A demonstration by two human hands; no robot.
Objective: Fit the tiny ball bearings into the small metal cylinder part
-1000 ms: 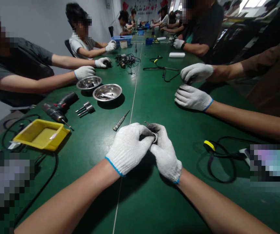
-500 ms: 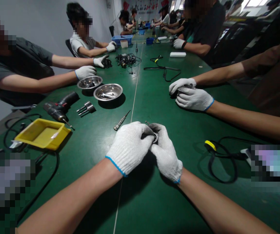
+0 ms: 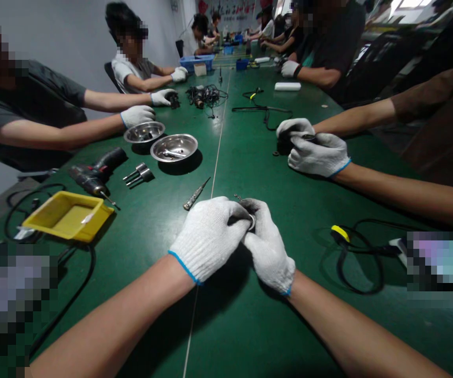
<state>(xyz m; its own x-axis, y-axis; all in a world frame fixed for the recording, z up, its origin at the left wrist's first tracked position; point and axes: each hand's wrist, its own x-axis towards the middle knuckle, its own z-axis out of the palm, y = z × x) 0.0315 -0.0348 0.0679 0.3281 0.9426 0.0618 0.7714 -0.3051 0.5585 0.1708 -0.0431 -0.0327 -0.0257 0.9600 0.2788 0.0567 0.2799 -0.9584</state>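
Observation:
Both my hands wear white knit gloves with blue cuffs and meet over the green table (image 3: 218,325). Between them is a small round metal part (image 3: 252,223), mostly covered by the fingers; its exact kind cannot be made out. My left hand (image 3: 213,236) pinches at its near left side. My right hand (image 3: 269,247) curls around it from the right. A few tiny metal pieces (image 3: 237,197) lie just beyond my fingertips. Beyond my left hand rests a screwdriver (image 3: 195,195) with a thin pointed shaft.
To the left are a yellow bin (image 3: 69,218), a power drill (image 3: 96,173), a metal piece with prongs (image 3: 140,174) and two steel bowls (image 3: 174,148). Black cable (image 3: 360,278) coils at right. A co-worker's gloved hands (image 3: 317,152) hold a dark part; other people sit along the table.
My hands keep almost the same pose around the round metal part. The right co-worker's hands have shifted and opened slightly, and a small dark ring shows on the table beside them.

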